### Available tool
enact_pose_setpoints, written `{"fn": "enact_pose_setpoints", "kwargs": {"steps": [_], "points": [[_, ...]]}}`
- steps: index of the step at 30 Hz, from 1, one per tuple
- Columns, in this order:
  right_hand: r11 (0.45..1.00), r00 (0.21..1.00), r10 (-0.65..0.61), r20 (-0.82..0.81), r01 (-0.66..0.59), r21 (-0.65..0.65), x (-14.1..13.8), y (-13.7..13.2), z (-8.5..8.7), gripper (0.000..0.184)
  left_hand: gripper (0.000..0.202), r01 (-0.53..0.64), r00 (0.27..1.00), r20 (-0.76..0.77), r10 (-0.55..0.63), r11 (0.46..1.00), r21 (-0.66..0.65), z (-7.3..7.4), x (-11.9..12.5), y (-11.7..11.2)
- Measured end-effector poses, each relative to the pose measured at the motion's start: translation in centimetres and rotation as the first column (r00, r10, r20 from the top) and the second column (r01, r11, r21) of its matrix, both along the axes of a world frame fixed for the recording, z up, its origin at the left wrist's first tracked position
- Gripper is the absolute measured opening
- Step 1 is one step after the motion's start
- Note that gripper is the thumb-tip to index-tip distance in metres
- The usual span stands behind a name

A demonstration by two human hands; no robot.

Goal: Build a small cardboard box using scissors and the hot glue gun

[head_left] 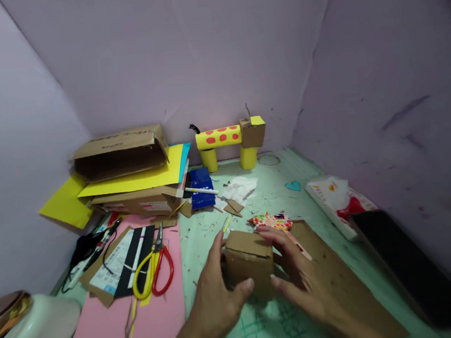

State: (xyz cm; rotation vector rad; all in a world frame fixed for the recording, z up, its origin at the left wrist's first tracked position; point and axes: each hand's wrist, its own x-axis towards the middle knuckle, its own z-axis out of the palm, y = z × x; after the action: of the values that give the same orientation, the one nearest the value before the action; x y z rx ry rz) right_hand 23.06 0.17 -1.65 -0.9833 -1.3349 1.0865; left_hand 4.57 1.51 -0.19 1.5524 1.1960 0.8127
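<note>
A small brown cardboard box (248,260) stands on the green mat at the front middle. My left hand (217,292) wraps its left side, thumb pressed on the front face. My right hand (295,276) grips its right side, fingers over the top edge and thumb on the front. Both hands are closed round the box. A flat sheet of brown cardboard (335,280) lies under my right hand. A bright patterned scrap (272,221) lies just behind the box.
Scissors with yellow and red handles (153,269) lie on pink paper (117,328) at the left. Stacked cardboard boxes (123,157) with yellow sheets sit at the back left. A yellow spotted tube animal (229,142) stands by the wall. A tissue pack (338,200) and a dark board (410,265) lie right.
</note>
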Motion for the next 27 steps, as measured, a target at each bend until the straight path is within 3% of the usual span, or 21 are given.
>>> {"fn": "enact_pose_setpoints", "kwargs": {"steps": [2, 4, 7, 11, 15, 20, 27], "points": [[0.996, 0.978, -0.052, 0.202, 0.036, 0.083, 0.1, -0.4, 0.0, 0.044, 0.088, 0.000, 0.998, -0.062, 0.001, 1.000, 0.010, -0.1, 0.3, -0.3], [0.991, 0.951, -0.115, 0.286, 0.089, 0.102, -0.1, -0.5, 0.1, 0.041, 0.084, 0.006, 0.993, -0.120, -0.001, 0.999, 0.041, -0.2, 0.3, -0.4], [0.990, 0.972, -0.137, 0.190, 0.128, 0.055, -0.3, -0.3, 0.3, 0.037, 0.079, 0.025, 0.988, -0.151, -0.011, 0.995, 0.095, -0.1, -0.1, -0.3], [1.000, 1.000, -0.015, -0.006, 0.015, 0.024, -0.1, 0.1, 0.3, 0.034, 0.070, 0.060, 0.992, -0.117, -0.037, 0.977, 0.205, 0.3, -0.7, -0.1], [1.000, 0.998, 0.003, 0.060, -0.004, 0.022, 0.1, 0.1, 0.1, 0.032, 0.046, 0.071, 0.994, -0.101, -0.048, 0.968, 0.240, 0.5, -0.9, 0.0], [0.990, 0.985, -0.119, 0.122, 0.108, 0.095, 0.1, -0.3, 0.5, 0.025, 0.046, 0.027, 0.999, -0.029, -0.022, 0.983, 0.180, 0.2, -0.9, 0.1], [0.992, 0.989, -0.120, 0.086, 0.115, 0.058, -0.2, 0.2, 1.2, 0.016, 0.032, -0.103, 0.995, 0.026, 0.099, 0.974, 0.204, -0.1, -1.1, -0.1]]}}
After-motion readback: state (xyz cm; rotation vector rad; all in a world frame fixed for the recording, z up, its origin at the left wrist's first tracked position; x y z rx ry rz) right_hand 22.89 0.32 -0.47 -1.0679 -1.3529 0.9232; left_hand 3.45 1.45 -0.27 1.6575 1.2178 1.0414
